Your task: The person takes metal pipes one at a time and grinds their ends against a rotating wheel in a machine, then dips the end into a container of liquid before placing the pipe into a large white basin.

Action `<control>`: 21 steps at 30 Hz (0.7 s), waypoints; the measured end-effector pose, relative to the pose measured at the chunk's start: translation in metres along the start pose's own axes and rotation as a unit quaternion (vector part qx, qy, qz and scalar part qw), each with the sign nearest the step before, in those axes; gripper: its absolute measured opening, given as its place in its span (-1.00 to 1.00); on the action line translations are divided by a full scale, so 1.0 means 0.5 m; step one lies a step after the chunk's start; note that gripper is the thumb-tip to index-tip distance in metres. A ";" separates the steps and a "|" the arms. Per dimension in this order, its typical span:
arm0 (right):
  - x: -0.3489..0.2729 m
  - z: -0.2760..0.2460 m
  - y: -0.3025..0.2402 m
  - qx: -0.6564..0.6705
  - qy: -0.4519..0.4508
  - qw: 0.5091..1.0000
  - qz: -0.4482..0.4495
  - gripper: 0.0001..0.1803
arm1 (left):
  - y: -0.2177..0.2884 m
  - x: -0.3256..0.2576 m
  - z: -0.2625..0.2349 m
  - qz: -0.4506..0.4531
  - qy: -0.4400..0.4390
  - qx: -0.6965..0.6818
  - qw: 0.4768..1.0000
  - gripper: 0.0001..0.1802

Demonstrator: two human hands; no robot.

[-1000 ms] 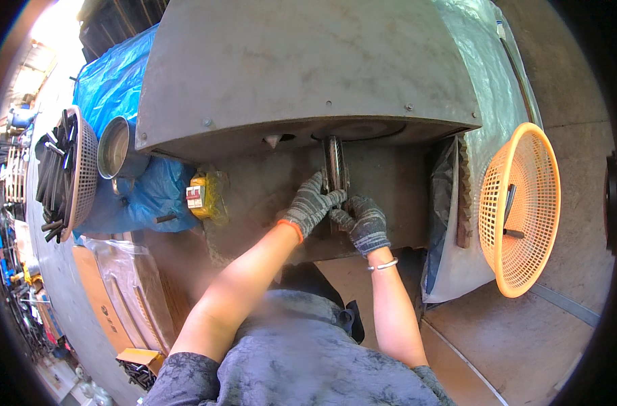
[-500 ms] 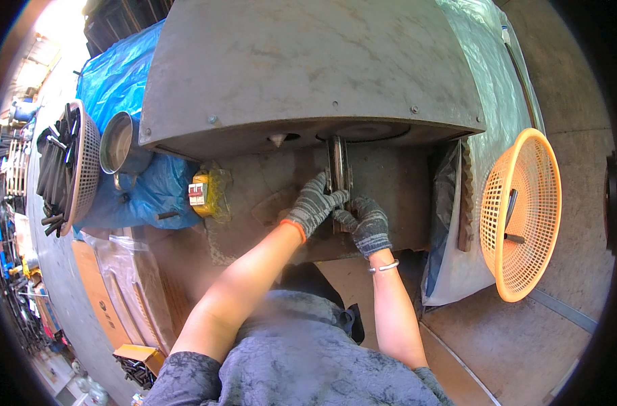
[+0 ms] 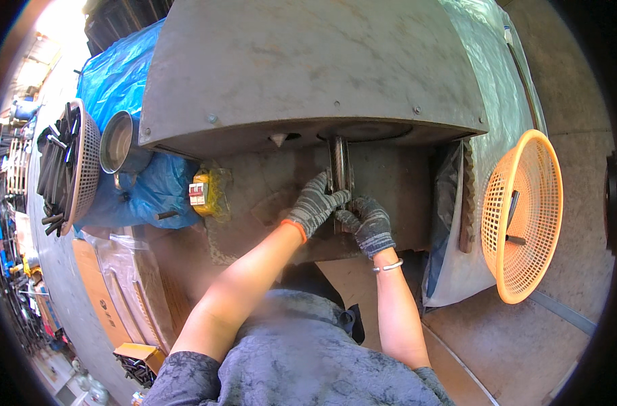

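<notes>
Both gloved hands meet at the centre of the view, on a narrow upright metal bar (image 3: pixel 339 166) that comes down from under the overhang of a big grey machine housing (image 3: pixel 308 68). The left hand (image 3: pixel 315 205) has its grip closed around the bar's lower part from the 9 o'clock side; the right hand (image 3: pixel 368 223) sits just below and toward 4 o'clock, fingers curled against the bar's foot, though how firmly they close on it cannot be told. The bar stands roughly vertical against the machine's worn front surface (image 3: pixel 268 196).

Judging by the two-handed hold, the step in hand looks like seating or steadying the bar under the housing — the next move would call for keeping it upright and fingers out from under the overhang.

Containers: at 3 o'clock an orange plastic mesh basket (image 3: pixel 525 216) leans on its side, with a couple of dark short pieces inside. At 9 o'clock a pale mesh basket (image 3: pixel 85 169) holds a bundle of dark rods. Just beside it sits a round metal pot (image 3: pixel 119 142) — its contents cannot be made out — resting against blue plastic sheeting (image 3: pixel 125 74). A small yellow box-like device (image 3: pixel 207 193) lies between the sheeting and the hands.
</notes>
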State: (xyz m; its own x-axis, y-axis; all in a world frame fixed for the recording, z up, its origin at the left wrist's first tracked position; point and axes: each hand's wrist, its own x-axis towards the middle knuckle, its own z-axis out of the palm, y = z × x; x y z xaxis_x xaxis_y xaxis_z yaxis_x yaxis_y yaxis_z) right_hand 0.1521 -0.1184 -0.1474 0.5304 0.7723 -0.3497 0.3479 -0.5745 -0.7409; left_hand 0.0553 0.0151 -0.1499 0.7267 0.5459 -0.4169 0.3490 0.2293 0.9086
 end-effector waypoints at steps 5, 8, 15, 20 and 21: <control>-0.002 -0.012 -0.030 -0.027 -0.006 1.000 -0.014 -0.57 | 0.000 -0.005 -0.003 0.007 0.017 0.008 1.000 -0.56; -0.001 -0.007 -0.018 -0.001 0.002 1.000 -0.017 -0.57 | -0.008 0.002 -0.003 0.006 0.005 0.007 1.000 -0.54; 0.002 0.007 -0.001 -0.024 0.017 0.999 -0.021 -0.57 | -0.012 0.002 -0.004 -0.004 0.000 -0.004 1.000 -0.54; 0.004 -0.003 -0.022 -0.053 0.005 0.999 -0.010 -0.55 | 0.003 -0.004 -0.003 -0.004 0.010 0.041 0.999 -0.54; 0.004 -0.004 -0.032 -0.076 0.000 0.997 0.005 -0.55 | -0.028 0.010 -0.001 -0.005 0.016 0.054 0.998 -0.54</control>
State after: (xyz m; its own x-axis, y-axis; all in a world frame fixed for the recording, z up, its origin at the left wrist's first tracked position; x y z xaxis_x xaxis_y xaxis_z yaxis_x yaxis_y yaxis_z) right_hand 0.1491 -0.1083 -0.1349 0.5340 0.7661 -0.3578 0.4557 -0.6172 -0.6414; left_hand 0.0537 0.0151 -0.1645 0.7040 0.5701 -0.4236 0.4187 0.1485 0.8959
